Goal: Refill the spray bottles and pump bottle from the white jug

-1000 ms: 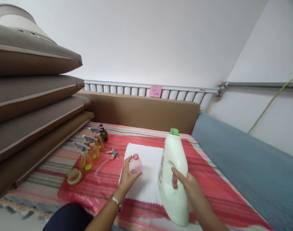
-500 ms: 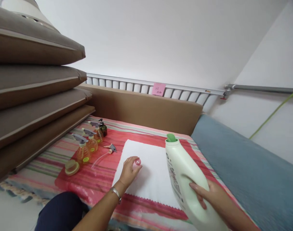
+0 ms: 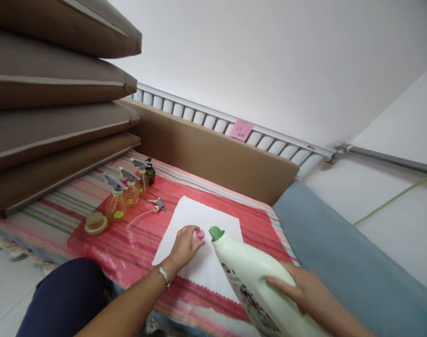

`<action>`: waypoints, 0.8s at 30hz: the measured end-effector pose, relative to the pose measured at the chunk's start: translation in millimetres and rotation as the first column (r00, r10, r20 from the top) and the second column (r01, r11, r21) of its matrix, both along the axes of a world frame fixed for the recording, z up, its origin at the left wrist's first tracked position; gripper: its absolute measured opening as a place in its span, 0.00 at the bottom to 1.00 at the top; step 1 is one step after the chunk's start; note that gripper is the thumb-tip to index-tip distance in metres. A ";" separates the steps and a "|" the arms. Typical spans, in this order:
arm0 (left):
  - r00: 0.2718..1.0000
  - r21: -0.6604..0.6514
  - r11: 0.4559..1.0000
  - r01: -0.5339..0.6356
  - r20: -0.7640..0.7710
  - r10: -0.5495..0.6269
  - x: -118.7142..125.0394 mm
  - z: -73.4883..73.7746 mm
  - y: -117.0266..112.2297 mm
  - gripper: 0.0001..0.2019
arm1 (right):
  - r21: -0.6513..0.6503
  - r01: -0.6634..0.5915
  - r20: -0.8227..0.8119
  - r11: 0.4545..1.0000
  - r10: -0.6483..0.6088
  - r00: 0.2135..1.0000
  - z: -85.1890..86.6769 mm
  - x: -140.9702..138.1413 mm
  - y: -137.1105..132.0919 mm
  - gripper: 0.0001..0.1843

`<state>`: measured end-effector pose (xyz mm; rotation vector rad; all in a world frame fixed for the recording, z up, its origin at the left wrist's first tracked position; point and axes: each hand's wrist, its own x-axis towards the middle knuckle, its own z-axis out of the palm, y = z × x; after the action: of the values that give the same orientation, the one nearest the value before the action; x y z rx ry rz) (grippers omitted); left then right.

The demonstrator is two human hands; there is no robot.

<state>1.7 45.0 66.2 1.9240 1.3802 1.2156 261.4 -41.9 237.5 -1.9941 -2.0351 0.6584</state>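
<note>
One pink bottle (image 3: pixel 197 237): within left grip (image 3: pixel 184 245), which curls round it
Pale green jug (image 3: pixel 257 267): tilted leftward, clasped by right grip (image 3: pixel 307 291)

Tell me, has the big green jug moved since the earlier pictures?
Yes. Against the white cloth, the green jug has tipped leftward: its mouth, first seen past the cloth's right edge, now shows over the cloth, beside the pink bottle.
</note>
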 end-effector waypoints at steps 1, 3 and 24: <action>1.000 0.000 1.000 0.008 -0.004 -0.008 0.5 0.7 -0.2 0.16 | 0.012 -0.029 0.026 1.000 0.028 0.999 1.2 -1.1 0.8 0.19; 1.000 -0.008 1.000 0.024 -0.011 -0.024 2.6 2.4 -1.2 0.15 | 0.015 -0.078 0.095 0.997 0.076 0.993 3.2 -3.0 2.9 0.19; 0.992 0.008 0.993 0.117 -0.049 -0.117 4.3 3.9 -1.7 0.19 | -0.065 -0.086 0.331 0.994 0.102 0.938 11.9 -2.4 7.6 0.22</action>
<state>6.0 43.3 70.2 2.0242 1.2678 1.1297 259.0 -34.2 249.4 -2.1723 -2.3379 0.4106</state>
